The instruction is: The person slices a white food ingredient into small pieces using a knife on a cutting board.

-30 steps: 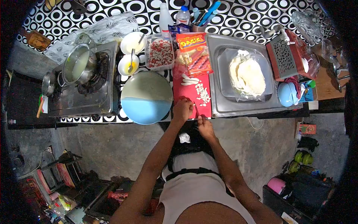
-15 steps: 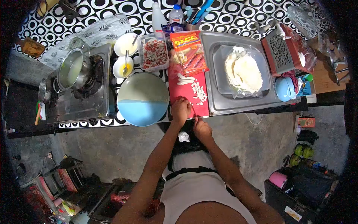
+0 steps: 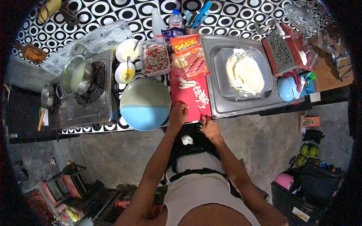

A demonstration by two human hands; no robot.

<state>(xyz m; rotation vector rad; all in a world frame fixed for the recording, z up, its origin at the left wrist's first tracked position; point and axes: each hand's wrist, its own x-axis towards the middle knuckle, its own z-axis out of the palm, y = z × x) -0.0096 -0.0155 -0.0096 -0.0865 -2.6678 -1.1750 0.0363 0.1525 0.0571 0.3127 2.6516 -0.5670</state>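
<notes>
Both bare arms are reaching forward, left hand (image 3: pixel 178 114) curling palm down, right hand (image 3: pixel 210 128) sitting slightly lower, fingers bent.

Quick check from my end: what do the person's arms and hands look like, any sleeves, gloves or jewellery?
Both arms are bare from shoulder to wrist: no sleeves. The left hand and right hand show no gloves; rings or bands are too small to tell. A light sleeveless top with a dark strap covers the torso.
</notes>
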